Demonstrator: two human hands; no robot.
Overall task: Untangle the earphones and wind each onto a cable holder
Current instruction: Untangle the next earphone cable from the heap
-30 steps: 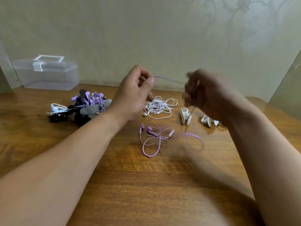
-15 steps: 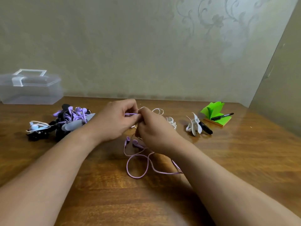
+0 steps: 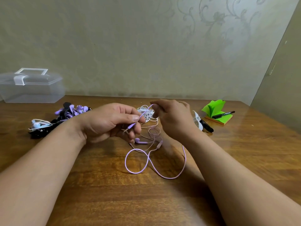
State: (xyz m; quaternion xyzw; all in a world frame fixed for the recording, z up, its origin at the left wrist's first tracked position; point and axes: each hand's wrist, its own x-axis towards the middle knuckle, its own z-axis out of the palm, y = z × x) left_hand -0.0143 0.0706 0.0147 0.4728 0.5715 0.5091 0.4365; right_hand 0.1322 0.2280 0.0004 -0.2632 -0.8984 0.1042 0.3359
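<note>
A purple earphone cable (image 3: 147,162) lies in loose loops on the wooden table, its earbuds (image 3: 140,141) near my hands. My left hand (image 3: 112,122) pinches the cable's plug end between thumb and fingers, the jack pointing down-left. My right hand (image 3: 172,117) pinches the same cable a little further along, just above the table. Behind my hands sits a tangle of white earphones (image 3: 146,112). A white cable holder (image 3: 197,122) stands to the right of my right hand, partly hidden by it.
A heap of wound purple, black and blue earphones (image 3: 65,115) lies at the left. A clear plastic box (image 3: 31,86) stands at the back left. Green sticky notes (image 3: 216,114) with a black marker (image 3: 223,114) are at the right, by a wall corner.
My hands drew apart from touching, then stretched a short length of purple cable between them. The cable's loops on the table have shifted. The camera tilted up.
</note>
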